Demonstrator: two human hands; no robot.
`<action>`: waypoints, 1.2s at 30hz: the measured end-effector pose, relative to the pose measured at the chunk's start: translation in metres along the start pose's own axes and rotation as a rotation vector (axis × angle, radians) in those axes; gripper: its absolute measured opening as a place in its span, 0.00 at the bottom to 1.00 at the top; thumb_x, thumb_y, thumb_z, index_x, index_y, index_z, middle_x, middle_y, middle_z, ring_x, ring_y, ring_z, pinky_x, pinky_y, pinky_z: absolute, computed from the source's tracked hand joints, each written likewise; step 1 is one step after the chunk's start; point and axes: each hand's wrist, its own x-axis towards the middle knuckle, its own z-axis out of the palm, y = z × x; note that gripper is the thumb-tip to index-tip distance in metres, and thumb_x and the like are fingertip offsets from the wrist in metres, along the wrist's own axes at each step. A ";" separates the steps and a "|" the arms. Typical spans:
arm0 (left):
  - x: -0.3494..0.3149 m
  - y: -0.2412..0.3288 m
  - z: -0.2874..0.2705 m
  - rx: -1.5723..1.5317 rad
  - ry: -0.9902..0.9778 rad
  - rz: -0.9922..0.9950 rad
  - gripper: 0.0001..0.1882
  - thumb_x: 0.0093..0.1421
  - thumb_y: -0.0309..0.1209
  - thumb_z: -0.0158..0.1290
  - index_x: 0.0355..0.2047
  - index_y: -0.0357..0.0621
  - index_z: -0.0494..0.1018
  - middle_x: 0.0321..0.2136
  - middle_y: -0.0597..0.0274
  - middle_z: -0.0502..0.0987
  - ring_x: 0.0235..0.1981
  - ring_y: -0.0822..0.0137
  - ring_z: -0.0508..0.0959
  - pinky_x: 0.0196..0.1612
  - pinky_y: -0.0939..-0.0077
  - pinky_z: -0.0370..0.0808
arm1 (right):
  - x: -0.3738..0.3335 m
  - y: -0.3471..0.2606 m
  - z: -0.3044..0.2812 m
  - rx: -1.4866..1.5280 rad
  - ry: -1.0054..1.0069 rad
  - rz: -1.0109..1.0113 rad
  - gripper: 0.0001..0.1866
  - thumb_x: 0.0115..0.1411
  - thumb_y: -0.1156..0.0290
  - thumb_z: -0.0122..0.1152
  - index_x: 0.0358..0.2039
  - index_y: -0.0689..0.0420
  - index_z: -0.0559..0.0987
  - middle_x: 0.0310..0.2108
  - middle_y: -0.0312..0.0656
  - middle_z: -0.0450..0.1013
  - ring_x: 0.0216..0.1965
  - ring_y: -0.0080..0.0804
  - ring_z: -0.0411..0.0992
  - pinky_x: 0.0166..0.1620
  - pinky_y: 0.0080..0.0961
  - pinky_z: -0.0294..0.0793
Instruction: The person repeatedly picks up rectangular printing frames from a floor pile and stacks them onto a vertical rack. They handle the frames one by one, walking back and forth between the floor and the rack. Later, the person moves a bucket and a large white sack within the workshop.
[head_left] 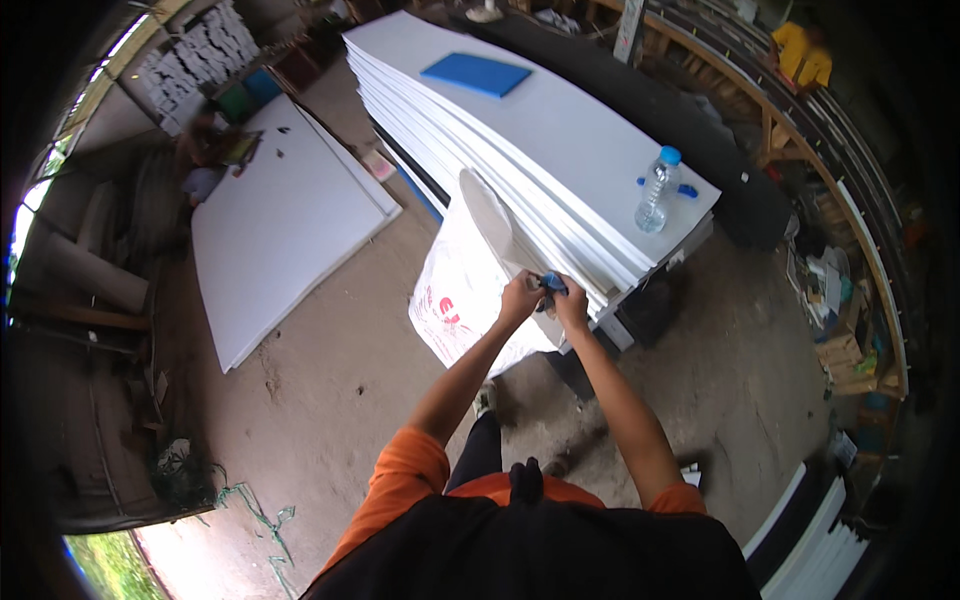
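Note:
In front of me my hands are close together at the near end of a tall stack of white sheets [560,130]. My right hand [572,303] is closed on a small dark blue object [552,283] whose kind I cannot make out. Next to it, my left hand [520,296] is closed too, its fingers against something small beside the blue piece. Under and left of the hands hangs a white sack [455,285] with red print, its upper edge leaning against the stack.
On the stack are a blue slab [476,74], a clear bottle [655,195] with a blue cap and a small blue item [687,190]. Left, more white sheets [285,230] lie low, with a person [205,145] beside them. Another person in yellow [802,58] is far right.

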 end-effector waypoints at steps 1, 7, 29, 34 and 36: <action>0.013 -0.010 0.004 0.087 -0.017 0.043 0.17 0.42 0.33 0.54 0.33 0.37 0.69 0.22 0.51 0.75 0.27 0.54 0.75 0.30 0.69 0.71 | 0.008 0.000 0.005 -0.001 -0.012 0.085 0.16 0.46 0.79 0.51 0.39 0.59 0.74 0.31 0.43 0.73 0.33 0.28 0.72 0.37 0.21 0.68; 0.053 -0.048 0.013 0.506 -0.284 0.194 0.14 0.43 0.32 0.53 0.31 0.41 0.67 0.24 0.51 0.74 0.32 0.54 0.74 0.49 0.55 0.61 | 0.018 0.054 0.038 -0.070 0.012 0.235 0.19 0.43 0.78 0.51 0.41 0.57 0.73 0.37 0.48 0.72 0.40 0.38 0.70 0.43 0.27 0.67; 0.044 -0.082 -0.089 0.691 -0.370 0.730 0.05 0.49 0.31 0.49 0.28 0.52 0.71 0.24 0.71 0.72 0.37 0.73 0.72 0.60 0.52 0.44 | -0.032 0.031 0.028 -0.579 -0.485 -0.107 0.13 0.52 0.73 0.49 0.39 0.59 0.69 0.26 0.52 0.71 0.31 0.51 0.70 0.34 0.40 0.68; 0.021 -0.051 -0.123 0.693 -0.113 0.752 0.07 0.48 0.31 0.51 0.30 0.51 0.71 0.26 0.71 0.72 0.40 0.72 0.70 0.59 0.53 0.46 | -0.031 -0.009 0.025 -0.511 -0.486 -0.270 0.09 0.53 0.74 0.48 0.35 0.60 0.71 0.27 0.53 0.71 0.31 0.50 0.70 0.33 0.40 0.68; 0.002 -0.053 -0.129 0.685 -0.057 0.676 0.10 0.48 0.31 0.52 0.33 0.52 0.71 0.30 0.68 0.72 0.44 0.70 0.68 0.58 0.53 0.46 | -0.035 -0.012 0.029 -0.498 -0.591 -0.228 0.09 0.53 0.73 0.49 0.35 0.62 0.71 0.30 0.53 0.71 0.33 0.49 0.70 0.35 0.38 0.69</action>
